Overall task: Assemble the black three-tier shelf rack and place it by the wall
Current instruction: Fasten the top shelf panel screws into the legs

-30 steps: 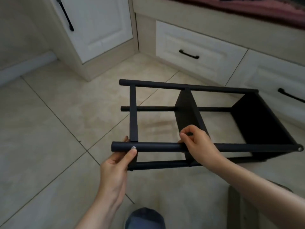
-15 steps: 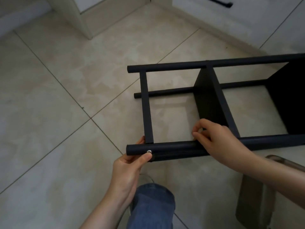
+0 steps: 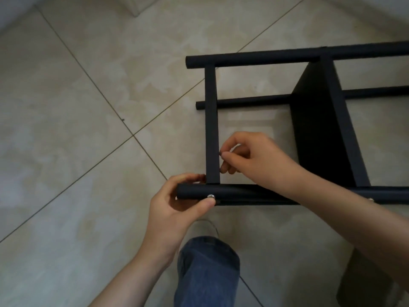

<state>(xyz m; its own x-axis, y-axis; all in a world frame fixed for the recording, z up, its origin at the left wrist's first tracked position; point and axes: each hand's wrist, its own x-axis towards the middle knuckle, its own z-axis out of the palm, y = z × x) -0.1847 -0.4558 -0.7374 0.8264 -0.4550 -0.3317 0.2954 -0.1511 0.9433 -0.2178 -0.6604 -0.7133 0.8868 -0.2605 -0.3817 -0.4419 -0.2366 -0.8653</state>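
Note:
The black shelf rack (image 3: 314,120) lies on its side on the tiled floor, its poles running left to right. My left hand (image 3: 177,209) grips the end of the near pole (image 3: 239,192), thumb beside a silver screw head (image 3: 211,196). My right hand (image 3: 254,158) is inside the frame next to the end shelf's edge (image 3: 212,125), fingertips pinched on something small and dark against that edge. A middle shelf panel (image 3: 318,129) stands on edge further right. The rack's right part is out of frame.
Beige floor tiles (image 3: 88,107) surround the rack. My knee in blue jeans (image 3: 205,269) is below the near pole. A dark translucent object (image 3: 365,282) sits at the lower right. A white cabinet base corner (image 3: 137,7) shows at the top.
The view tilted further down onto the floor. My right hand left the near pole and moved left to the end shelf's edge, pinching there. My left hand kept its grip on the pole end.

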